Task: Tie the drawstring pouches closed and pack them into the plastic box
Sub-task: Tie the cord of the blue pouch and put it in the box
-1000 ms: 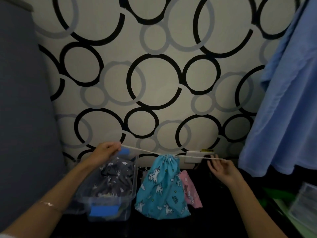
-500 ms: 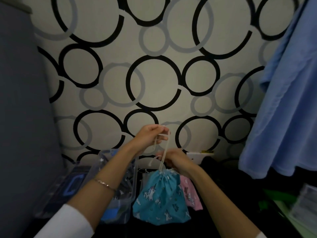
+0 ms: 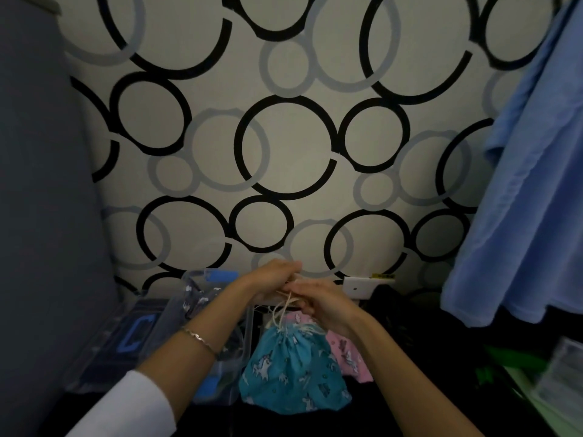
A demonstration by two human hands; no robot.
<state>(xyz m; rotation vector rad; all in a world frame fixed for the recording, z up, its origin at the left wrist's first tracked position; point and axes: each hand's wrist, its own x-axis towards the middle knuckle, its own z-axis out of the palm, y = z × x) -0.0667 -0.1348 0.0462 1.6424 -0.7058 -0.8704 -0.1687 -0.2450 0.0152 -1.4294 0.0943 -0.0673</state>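
A turquoise unicorn-print pouch (image 3: 293, 370) stands on the dark table, its top gathered. Its white drawstring (image 3: 284, 310) rises from the neck into both hands. My left hand (image 3: 271, 279) and my right hand (image 3: 318, 301) meet just above the pouch, fingers curled round the cord. A pink pouch (image 3: 350, 351) lies behind it to the right. The clear plastic box (image 3: 220, 386) with blue clips sits to the left, holding a dark patterned pouch (image 3: 197, 299); my left forearm crosses over it.
The box's lid (image 3: 126, 342) with a blue clip lies left of the box. A blue cloth (image 3: 530, 184) hangs at the right. A white socket (image 3: 362, 287) sits on the patterned wall. Green and clear items (image 3: 542, 370) lie at the far right.
A second ago my hands stretched the drawstring wide apart. They came together above the pouch, and now sit lower and closer, working the cord at its neck.
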